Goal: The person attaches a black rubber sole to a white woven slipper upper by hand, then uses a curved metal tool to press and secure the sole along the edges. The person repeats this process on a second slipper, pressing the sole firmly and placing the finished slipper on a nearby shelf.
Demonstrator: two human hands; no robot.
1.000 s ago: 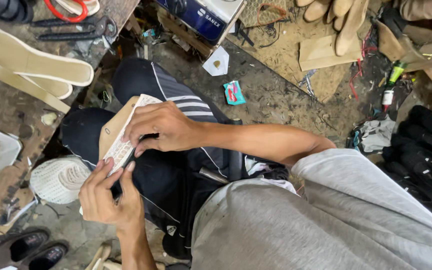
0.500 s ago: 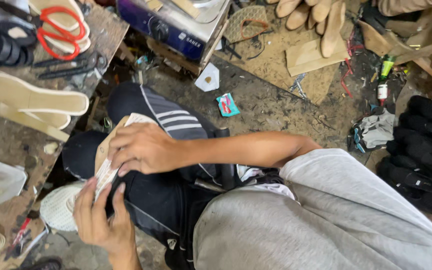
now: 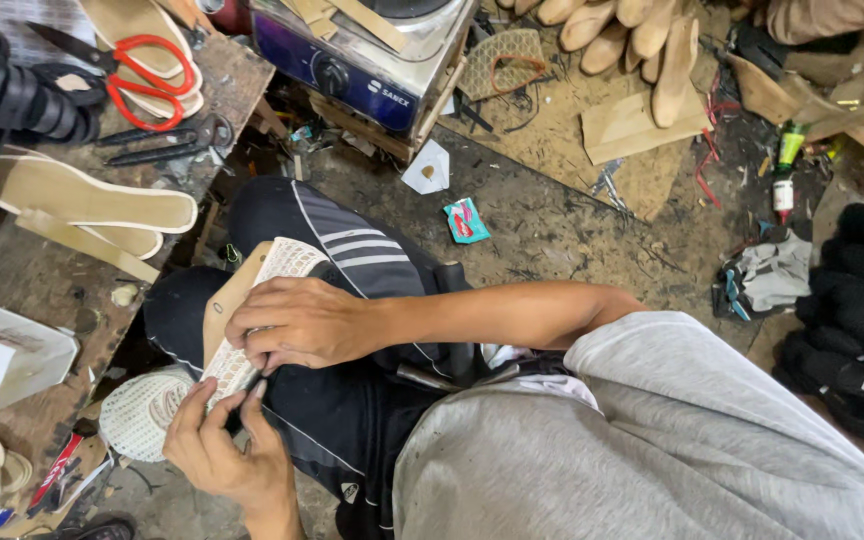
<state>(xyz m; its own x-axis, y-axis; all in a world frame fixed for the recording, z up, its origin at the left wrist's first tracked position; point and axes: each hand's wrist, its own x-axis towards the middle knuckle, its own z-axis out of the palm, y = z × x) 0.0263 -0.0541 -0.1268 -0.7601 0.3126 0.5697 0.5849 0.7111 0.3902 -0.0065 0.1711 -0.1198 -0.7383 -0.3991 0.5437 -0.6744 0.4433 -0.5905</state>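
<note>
I see the right hand (image 3: 302,322) pressed flat, palm down, on a white woven mesh sheet w/ open-weave texture (image 3: 252,330) laid over a tan sole-shaped leather piece (image 3: 224,300), both on the lap over black trousers w/ white stripes (image 3: 352,260). Left hand (image 3: 222,445) pinches the mesh's lower edge, fingers closed on it; whether a tool sits in that grip, can't tell. More mesh, rounded, (image 3: 147,410) lies below, partly covered by the left hand. On the rough wooden worktop (image 3: 82,300): smooth cream insoles (image 3: 82,195), red-handled scissors (image 3: 147,75).
</note>
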